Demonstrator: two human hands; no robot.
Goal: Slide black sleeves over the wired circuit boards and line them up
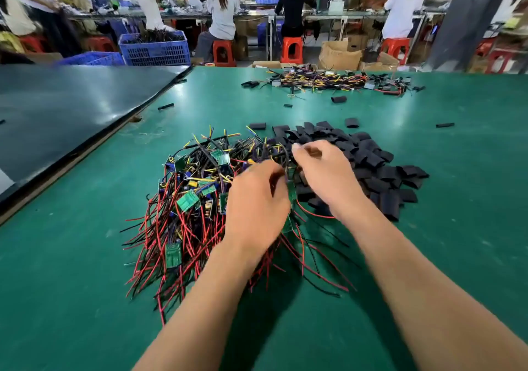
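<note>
Both forearms reached forward over the green worktop [428,256]; left hand [257,199] curled, gripping a wired board [291,196] hanging between the hands; right hand [323,176] pinched its upper leads, blurred; board pile [188,199] left, sleeve heap [371,164] right.

You work on a green table mat [85,256], smooth with a dull sheen. Right of the circuit boards [187,202], glossy green, your black sleeves [371,164] look matt plastic. Left of the boards, a dark panel [71,107] shines glossy.
</note>
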